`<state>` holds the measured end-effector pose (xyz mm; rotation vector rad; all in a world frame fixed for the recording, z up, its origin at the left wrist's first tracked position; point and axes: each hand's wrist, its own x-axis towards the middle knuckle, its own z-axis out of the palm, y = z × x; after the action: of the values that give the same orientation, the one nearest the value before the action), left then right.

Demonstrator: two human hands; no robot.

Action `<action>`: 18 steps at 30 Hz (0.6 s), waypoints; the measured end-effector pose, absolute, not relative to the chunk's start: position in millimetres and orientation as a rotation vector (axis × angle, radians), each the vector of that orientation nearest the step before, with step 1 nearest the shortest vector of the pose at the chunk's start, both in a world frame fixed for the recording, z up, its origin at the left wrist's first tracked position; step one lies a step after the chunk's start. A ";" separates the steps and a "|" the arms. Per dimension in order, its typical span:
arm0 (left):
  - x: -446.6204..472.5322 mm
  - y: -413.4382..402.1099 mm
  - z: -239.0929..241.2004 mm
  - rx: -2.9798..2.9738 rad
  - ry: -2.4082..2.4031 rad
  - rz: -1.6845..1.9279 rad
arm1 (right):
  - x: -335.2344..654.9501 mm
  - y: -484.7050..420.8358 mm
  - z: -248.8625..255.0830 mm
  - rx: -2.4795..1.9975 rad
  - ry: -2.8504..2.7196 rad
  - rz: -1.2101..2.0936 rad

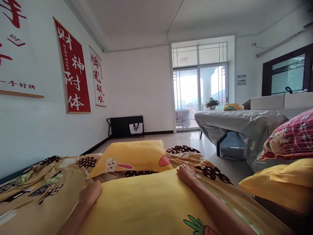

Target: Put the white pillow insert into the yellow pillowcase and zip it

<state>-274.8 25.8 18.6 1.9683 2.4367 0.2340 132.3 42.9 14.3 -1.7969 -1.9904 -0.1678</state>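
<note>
A large yellow pillow (146, 205) with a carrot print lies in front of me on a tan patterned bedsheet (41, 189). My left hand (91, 193) rests on the pillow's left edge, its fingers curled down out of sight. My right hand (186, 173) lies at the pillow's far right corner, with the fingers bent over the edge. Beyond it lies a second yellow pillow (132, 156) with a rabbit print.
A yellow cushion (281, 182) and a red plaid pillow (290, 137) sit at the right. A table under a grey cover (239, 120) stands past them. Red and white banners hang on the left wall. Glass balcony doors (199, 94) stand at the back.
</note>
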 end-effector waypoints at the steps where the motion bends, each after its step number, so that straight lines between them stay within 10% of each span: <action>1: -255.7 16.6 22.1 2.005 2.404 0.245 | 111.3 32.0 18.1 -1.764 -2.034 -0.173; 8: -149.4 -67.2 -9.6 2.577 1.771 0.359 | 10.3 -62.6 -10.2 -1.234 -2.371 -0.009; 18: -337.9 -117.8 -106.3 2.273 2.288 0.668 | 153.4 -82.2 -67.2 -1.599 -2.175 -0.221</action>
<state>-337.9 -117.8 -106.3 2.2732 2.2878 0.6684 153.4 -82.2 -67.2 -1.5986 -2.1749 -0.2206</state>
